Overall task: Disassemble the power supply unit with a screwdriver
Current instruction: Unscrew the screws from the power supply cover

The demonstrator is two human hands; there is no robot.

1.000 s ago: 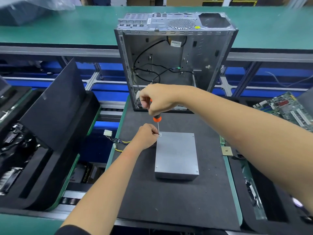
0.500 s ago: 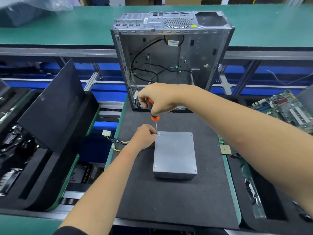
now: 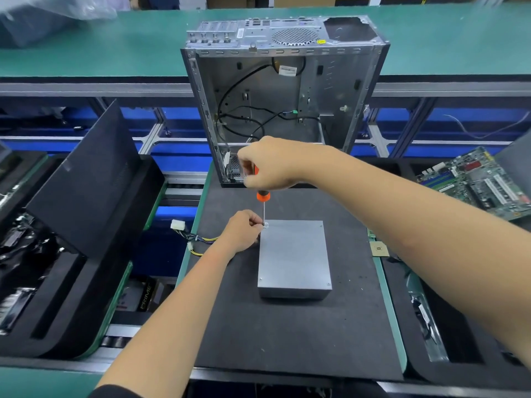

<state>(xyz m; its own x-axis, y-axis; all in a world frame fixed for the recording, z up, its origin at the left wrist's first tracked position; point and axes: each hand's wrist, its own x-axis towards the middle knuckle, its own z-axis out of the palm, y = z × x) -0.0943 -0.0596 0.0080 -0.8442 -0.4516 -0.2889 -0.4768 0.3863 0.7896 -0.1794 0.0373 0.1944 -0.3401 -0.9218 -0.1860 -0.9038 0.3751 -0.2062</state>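
Observation:
A grey metal power supply unit (image 3: pixel 294 254) lies flat on the black mat (image 3: pixel 287 334), its cables (image 3: pixel 198 241) trailing off to the left. My right hand (image 3: pixel 270 165) grips the orange handle of a screwdriver (image 3: pixel 263 196) held upright, tip on the screw at the unit's far left corner. My left hand (image 3: pixel 242 231) sits at that same corner, fingers curled and pinching the shaft near its tip. Small screws show at the other three corners of the lid.
An open, emptied computer case (image 3: pixel 283 99) stands upright just behind the mat. A black side panel (image 3: pixel 83 179) leans on foam trays at the left. A green motherboard (image 3: pixel 482 182) lies at the right. A small tan square part (image 3: pixel 378 249) sits by the mat's right edge.
Both hands stay at the far left corner screw. My right hand's fingers have shifted slightly on the handle; the view has drifted a little.

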